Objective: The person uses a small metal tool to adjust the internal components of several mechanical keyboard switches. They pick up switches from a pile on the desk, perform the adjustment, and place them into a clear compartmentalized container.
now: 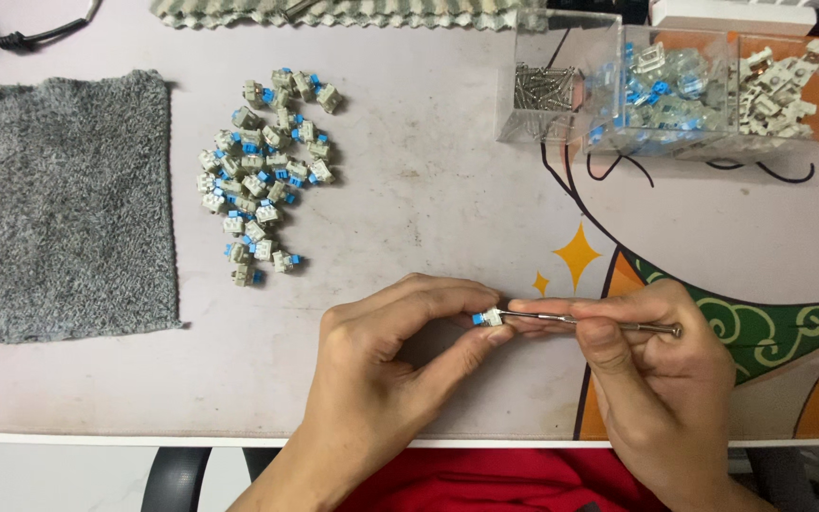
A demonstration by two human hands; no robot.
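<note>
My left hand (392,353) pinches a small grey keyboard switch with a blue stem (487,319) between thumb and fingertips. In my right hand (651,370) I grip a thin metal tool (599,322), held level, its tip touching the switch's right side. Both hands hover over the near middle of the desk mat (428,199). A pile of several similar grey and blue switches (265,171) lies further back on the left, apart from my hands.
A grey fluffy cloth (59,204) covers the left of the mat. Three clear plastic boxes stand at the back right: one with metal springs (547,90), one with blue parts (665,90), one with pale housings (781,87). The table's front edge (239,440) runs below my wrists.
</note>
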